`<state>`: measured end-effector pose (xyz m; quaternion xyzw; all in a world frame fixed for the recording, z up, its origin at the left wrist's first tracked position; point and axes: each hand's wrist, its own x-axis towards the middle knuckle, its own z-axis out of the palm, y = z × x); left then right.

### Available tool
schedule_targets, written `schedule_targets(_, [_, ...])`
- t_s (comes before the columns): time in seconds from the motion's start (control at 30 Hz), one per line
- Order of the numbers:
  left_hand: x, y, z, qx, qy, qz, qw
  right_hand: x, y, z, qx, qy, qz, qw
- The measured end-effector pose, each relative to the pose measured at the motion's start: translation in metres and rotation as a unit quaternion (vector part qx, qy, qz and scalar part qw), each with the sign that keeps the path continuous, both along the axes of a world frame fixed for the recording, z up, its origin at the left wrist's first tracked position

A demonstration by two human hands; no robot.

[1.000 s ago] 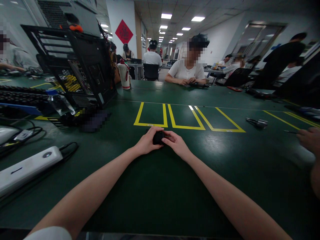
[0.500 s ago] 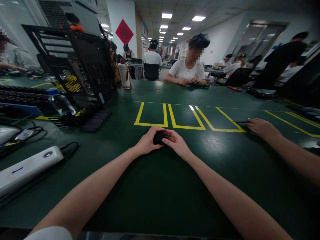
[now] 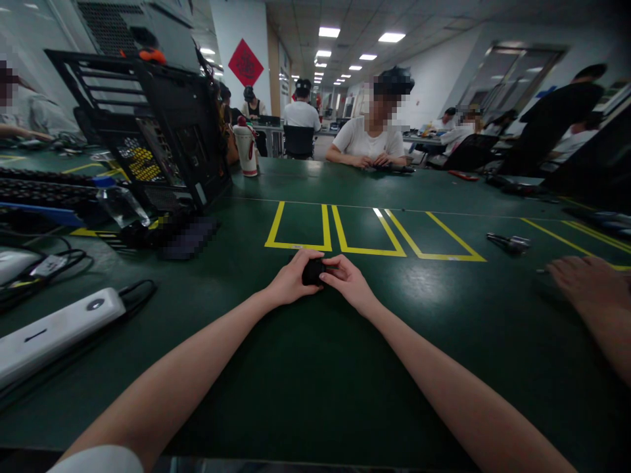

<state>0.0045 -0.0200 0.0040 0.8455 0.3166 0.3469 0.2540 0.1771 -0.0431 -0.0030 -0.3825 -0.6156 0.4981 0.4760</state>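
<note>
Between my two hands, at the middle of the green table (image 3: 315, 368), is a small black rounded object (image 3: 312, 272) whose kind I cannot make out. My left hand (image 3: 292, 279) wraps round its left side, fingers over the top and thumb below. From the right, my right hand (image 3: 346, 281) pinches at its edge with thumb and fingers; what lies between those fingertips is too small and dark to tell. Just beyond my hands are yellow tape outlines (image 3: 298, 247) on the tabletop.
A dark metallic tool (image 3: 510, 243) lies at right, near another person's hand (image 3: 589, 282). To the left stand a white device with a cable (image 3: 64, 338), a plastic bottle (image 3: 121, 202) and an open black computer case (image 3: 172, 125). A paper cup (image 3: 245, 151) and a seated person (image 3: 372, 138) are across the table.
The other person's hand at right has drawn back toward the right edge, and the dark metallic tool now shows lying on the table. My hands and the black object have hardly moved.
</note>
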Motion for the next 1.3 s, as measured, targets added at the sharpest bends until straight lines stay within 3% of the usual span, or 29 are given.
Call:
schedule_targets(0.17, [0.0006,0.0010,-0.0008,-0.002,-0.003,0.001,1.000,0.0018,0.0015,-0.0005,-0.018,-0.023,-0.005,1.000])
schedule_targets(0.37, [0.0005,0.0015,-0.0016,0.003,-0.003,-0.002,1.000,0.0040,0.0002,0.0001,-0.021,0.011,0.037,0.999])
schedule_targets(0.87, [0.0000,0.0022,-0.0019,0.001,-0.001,-0.001,1.000,0.0041,-0.0002,0.0023,-0.020,-0.034,0.010,0.999])
schedule_targets(1.07, [0.0000,0.0014,-0.0009,0.012,-0.005,-0.005,1.000,0.0044,-0.0012,0.0017,-0.017,-0.008,0.038,0.999])
schedule_targets(1.3, [0.0003,0.0025,-0.0026,0.015,-0.003,0.000,1.000,0.0009,-0.0001,0.0010,-0.008,0.008,0.012,1.000])
